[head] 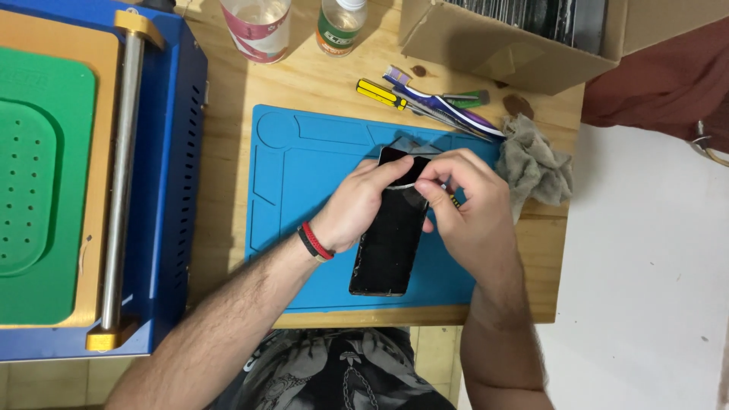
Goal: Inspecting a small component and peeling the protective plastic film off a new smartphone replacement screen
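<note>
On the blue mat (pixel 304 175) mid-counter lies one black phone screen (pixel 387 250); left hand (pixel 357 205) pins it, right hand (pixel 463 205) pinches its top edge. Two bottles (pixel 338 26) stand at the counter's far edge, one grey rag (pixel 535 163) at its right edge.

Phone (pixel 387 250) on mat (pixel 304 175), machine (pixel 83 182) left

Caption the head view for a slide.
Both hands, left and right, hold a black phone screen over a blue mat.

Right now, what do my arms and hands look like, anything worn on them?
Both forearms are bare, with no sleeves. The left hand has a red band and a black band side by side at the wrist. The right hand wears nothing visible.
</note>
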